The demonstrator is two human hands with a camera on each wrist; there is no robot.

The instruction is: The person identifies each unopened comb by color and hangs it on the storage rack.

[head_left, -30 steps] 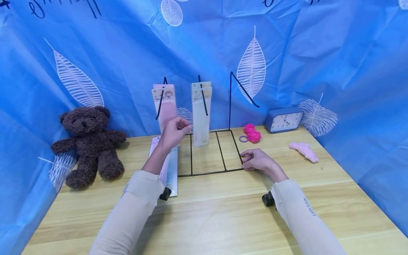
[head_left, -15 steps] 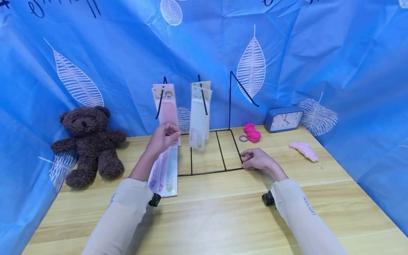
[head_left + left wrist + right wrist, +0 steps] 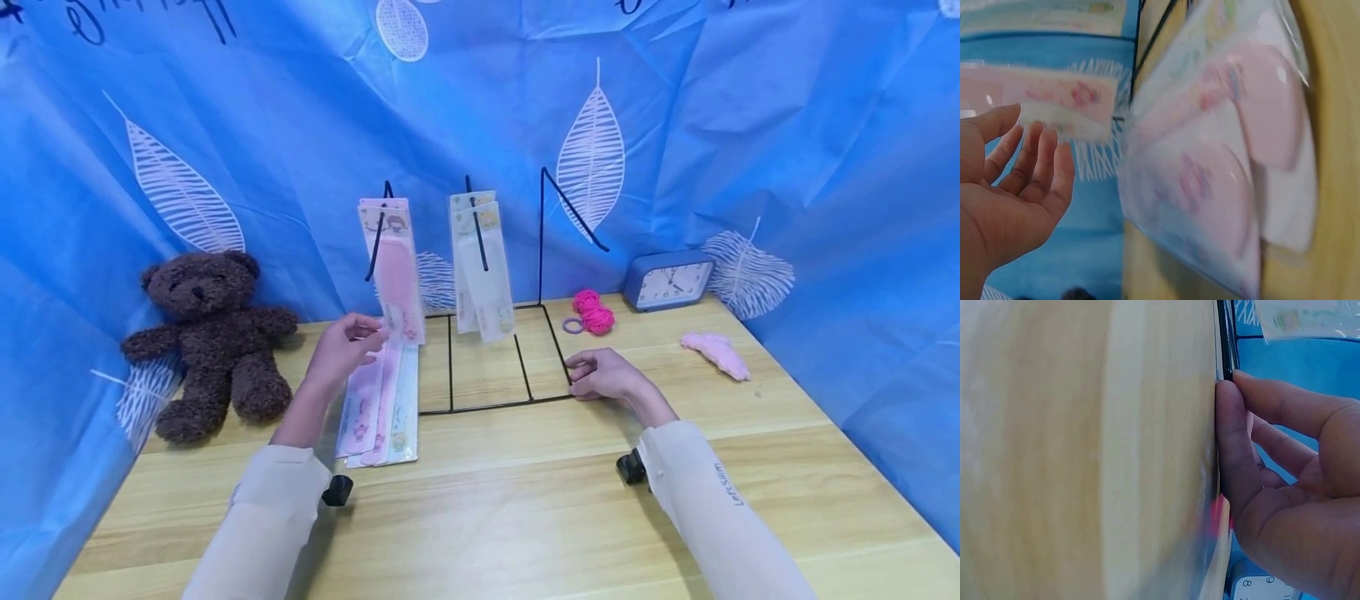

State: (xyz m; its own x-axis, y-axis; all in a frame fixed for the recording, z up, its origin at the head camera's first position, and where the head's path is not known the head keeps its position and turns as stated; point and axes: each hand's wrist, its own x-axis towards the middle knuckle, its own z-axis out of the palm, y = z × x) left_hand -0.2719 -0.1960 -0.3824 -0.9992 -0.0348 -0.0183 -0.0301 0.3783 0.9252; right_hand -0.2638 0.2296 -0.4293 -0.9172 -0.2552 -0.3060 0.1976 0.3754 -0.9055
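My left hand [image 3: 337, 354] is in the air just left of the hook rack, its fingers loosely bent with nothing between them. Beside its fingertips a packaged pink comb [image 3: 397, 279] hangs in front of another pack on the rack's left hook. From the middle hook hang packaged whitish combs [image 3: 487, 283], the front one tilted. Below the left hand, several flat comb packs [image 3: 363, 421] lie overlapping on the table at the rack's left end. My right hand [image 3: 603, 375] pinches the front right corner of the black wire rack [image 3: 541, 250] between thumb and finger, as the right wrist view shows.
A brown teddy bear [image 3: 198, 333] sits at the left. Behind the right hand are pink yarn [image 3: 594, 315], a small purple ring [image 3: 572, 326] and a blue alarm clock [image 3: 667, 282]. A pink fuzzy thing [image 3: 716, 357] lies farther right. A blue curtain [image 3: 315, 125] closes the back.
My left hand has moved down and left, away from the hanging packs, uncovering more of the packs on the table. The front whitish comb pack has swung. The right hand stays put.
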